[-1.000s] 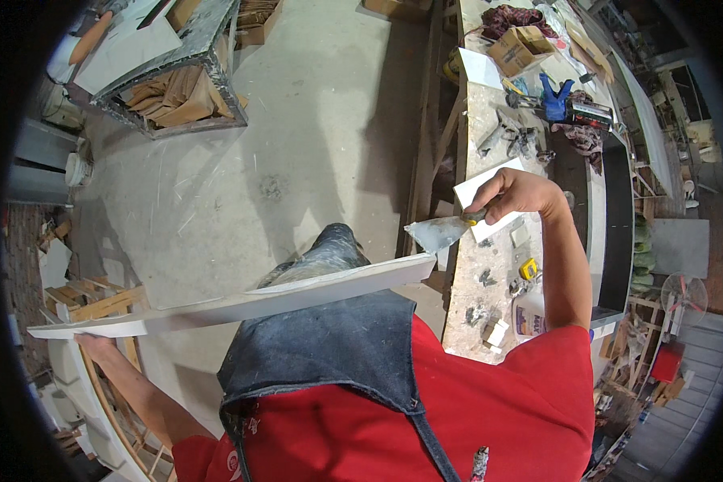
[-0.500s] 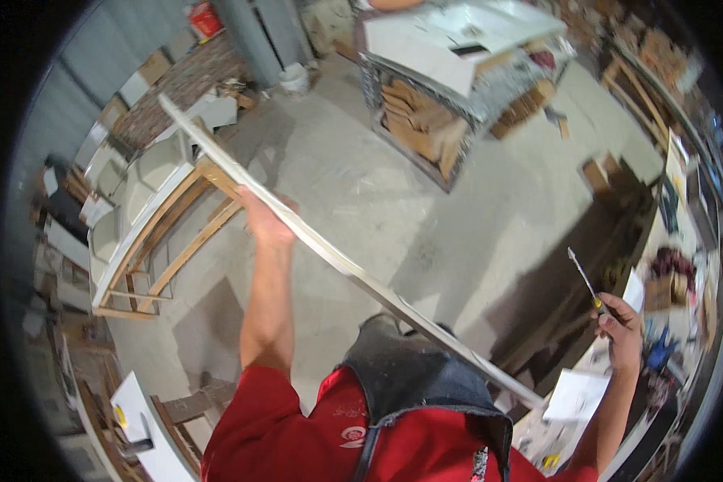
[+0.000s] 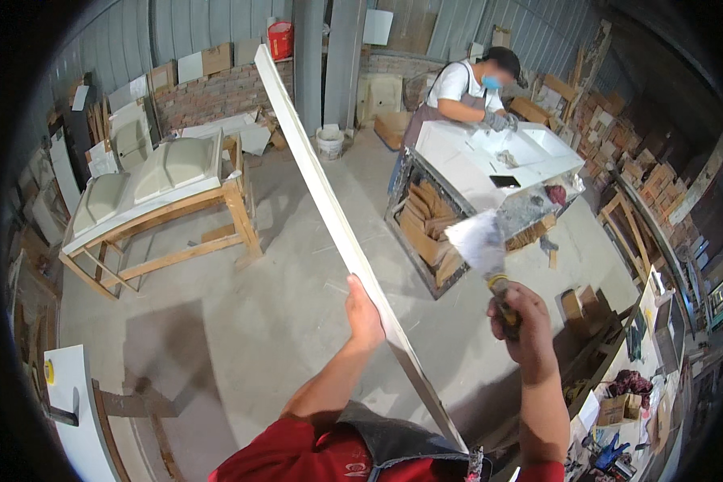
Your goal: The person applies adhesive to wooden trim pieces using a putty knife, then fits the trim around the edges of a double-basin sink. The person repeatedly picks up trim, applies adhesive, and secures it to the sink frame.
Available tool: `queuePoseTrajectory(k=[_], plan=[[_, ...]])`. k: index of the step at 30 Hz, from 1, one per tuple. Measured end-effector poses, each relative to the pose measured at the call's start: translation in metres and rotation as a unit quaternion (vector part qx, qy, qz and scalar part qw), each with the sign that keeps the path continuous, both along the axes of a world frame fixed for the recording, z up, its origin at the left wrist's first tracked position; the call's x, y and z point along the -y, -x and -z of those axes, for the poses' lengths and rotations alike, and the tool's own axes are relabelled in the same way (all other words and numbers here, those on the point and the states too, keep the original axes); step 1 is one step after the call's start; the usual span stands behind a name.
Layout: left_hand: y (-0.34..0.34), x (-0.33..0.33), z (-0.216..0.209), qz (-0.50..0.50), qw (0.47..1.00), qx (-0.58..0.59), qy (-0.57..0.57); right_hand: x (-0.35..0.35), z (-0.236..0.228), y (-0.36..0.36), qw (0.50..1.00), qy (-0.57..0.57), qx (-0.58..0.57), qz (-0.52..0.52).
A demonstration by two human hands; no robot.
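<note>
A long, narrow white strip (image 3: pixel 326 193) slants through the middle of the view, from near my apron up toward the far left. My left hand (image 3: pixel 365 316) is closed around its lower half. To the right, my right hand (image 3: pixel 526 325) grips a putty knife (image 3: pixel 477 243) by its dark handle with a yellow band. Its broad, pale blade points up and away, apart from the strip.
Left, moulded basins lie on a wooden stand (image 3: pixel 161 221). Ahead, a gloved person (image 3: pixel 463 100) leans over a white sink unit (image 3: pixel 446 145). A white bucket (image 3: pixel 329 145) stands near a column. A cluttered bench (image 3: pixel 602 386) runs along my right.
The view has lifted, bringing the other person into sight. My right hand has brought the putty knife inward, its blade now facing me broadly. The strip stands steeper, still in my left hand.
</note>
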State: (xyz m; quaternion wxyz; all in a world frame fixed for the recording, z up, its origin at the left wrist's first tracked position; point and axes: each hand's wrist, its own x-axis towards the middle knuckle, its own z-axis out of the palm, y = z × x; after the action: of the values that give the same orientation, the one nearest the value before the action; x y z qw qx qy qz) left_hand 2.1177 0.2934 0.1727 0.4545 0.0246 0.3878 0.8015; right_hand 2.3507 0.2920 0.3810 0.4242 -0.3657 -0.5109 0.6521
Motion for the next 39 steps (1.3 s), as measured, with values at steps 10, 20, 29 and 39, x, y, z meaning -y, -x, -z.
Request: queuePoseTrajectory(k=[10,20,29,39], plan=[[-0.008,-0.025,-0.008,0.009,0.991,-0.118,-0.058,-0.023,-0.041,0.092,0.997,-0.034,-0.013,-0.066],[-0.015,-0.028,-0.008,0.089,0.959,-0.259,-0.066,-0.049,-0.113,0.134,0.994,-0.099,-0.024,-0.049],[-0.035,-0.004,-0.013,0.153,0.931,-0.321,-0.086,-0.085,-0.228,0.115,0.963,-0.250,-0.100,0.003],[0.041,-0.075,0.117,0.082,0.746,-0.661,0.009,-0.037,-0.199,-0.024,0.917,-0.344,-0.140,0.147]])
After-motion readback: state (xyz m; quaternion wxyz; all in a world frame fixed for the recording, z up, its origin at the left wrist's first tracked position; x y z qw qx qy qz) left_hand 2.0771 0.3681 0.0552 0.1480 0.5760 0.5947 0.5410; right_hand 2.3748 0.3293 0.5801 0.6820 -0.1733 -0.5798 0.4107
